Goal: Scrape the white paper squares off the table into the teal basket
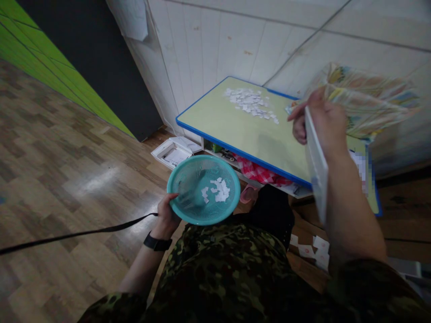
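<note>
Nearest my camera, camouflage clothing (229, 278) fills the lower centre of the frame. The left hand (167, 213) is clamped on the rim of the teal basket (215, 220), at centre; I advise holding it level to retain the paper pieces (221, 190) inside. The right hand (325, 119), right of centre, is closed around a white panel (316, 166); whether it also grips the patterned bag (380, 101), I cannot tell. Observe the table's (208, 112) blue edge above the basket; open floor (67, 193) at left gives clearance.
</note>
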A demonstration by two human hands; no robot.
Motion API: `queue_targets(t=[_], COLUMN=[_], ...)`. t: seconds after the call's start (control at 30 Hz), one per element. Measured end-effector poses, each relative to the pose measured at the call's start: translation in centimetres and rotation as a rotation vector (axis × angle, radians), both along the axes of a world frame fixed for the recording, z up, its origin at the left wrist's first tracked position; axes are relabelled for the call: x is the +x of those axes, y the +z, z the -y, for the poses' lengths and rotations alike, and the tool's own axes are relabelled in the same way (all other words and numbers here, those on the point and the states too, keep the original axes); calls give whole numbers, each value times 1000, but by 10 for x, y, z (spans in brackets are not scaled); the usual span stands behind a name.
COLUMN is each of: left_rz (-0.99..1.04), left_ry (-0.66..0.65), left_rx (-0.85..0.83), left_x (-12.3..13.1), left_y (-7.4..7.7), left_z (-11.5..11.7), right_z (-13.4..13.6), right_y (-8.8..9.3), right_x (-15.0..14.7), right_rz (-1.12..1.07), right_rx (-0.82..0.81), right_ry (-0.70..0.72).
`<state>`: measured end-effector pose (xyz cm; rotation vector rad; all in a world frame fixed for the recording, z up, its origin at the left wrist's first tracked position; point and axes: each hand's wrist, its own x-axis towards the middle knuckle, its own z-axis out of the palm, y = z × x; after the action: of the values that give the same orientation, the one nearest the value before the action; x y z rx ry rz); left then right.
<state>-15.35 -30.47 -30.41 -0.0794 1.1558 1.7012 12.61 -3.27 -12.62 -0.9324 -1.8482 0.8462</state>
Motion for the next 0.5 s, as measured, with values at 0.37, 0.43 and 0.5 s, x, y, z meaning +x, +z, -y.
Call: queue_targets(t=[0.37, 0.43, 0.5], left_rz=[52, 50, 43], left_ry=[-18, -22, -22], left_rx=[91, 89, 87], left_x=[23, 24, 24], left_y=[2, 2, 3], left_z=[-16, -17, -18], right_z=[192, 191, 188], right_y=[-164, -176, -185], right_x=[-53, -60, -66], right_rz=[1029, 1057, 1074], right_rx=[-217, -197, -213], right_ry=[1099, 1093, 1160])
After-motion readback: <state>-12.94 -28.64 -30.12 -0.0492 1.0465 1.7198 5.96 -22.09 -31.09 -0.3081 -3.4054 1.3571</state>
